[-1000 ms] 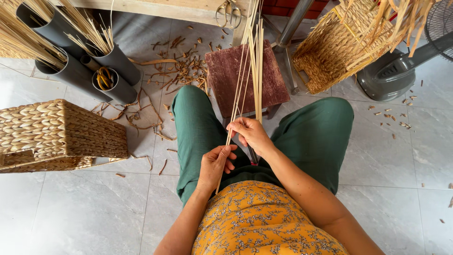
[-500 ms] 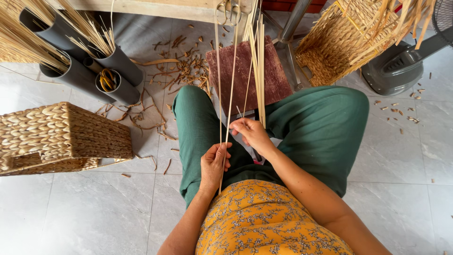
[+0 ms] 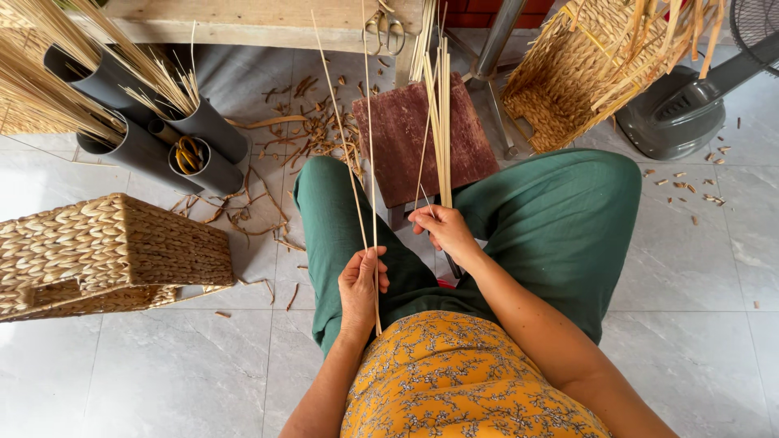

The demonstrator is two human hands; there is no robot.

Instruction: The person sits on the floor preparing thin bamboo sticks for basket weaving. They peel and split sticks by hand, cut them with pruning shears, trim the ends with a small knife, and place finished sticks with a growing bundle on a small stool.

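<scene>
This is a basket-weaving workshop set up on a tiled floor [image 3: 714, 324]. Grey tubes [image 3: 138, 138] near the far left corner stand packed with bundled pale reeds [image 3: 49, 73], finished woven baskets sit at the left edge [image 3: 105, 251] and far right [image 3: 568, 73], and strips and offcuts [image 3: 316, 134] litter the tiles beside a worn reddish wooden block [image 3: 414, 138]. Scissors [image 3: 385, 28] hang from a rough wooden surface [image 3: 243, 16] along the far edge.

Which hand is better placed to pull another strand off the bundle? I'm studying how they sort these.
Probably the left hand: it holds only two thin strands close beside the bundle, while the right hand grips the bundle.
</scene>
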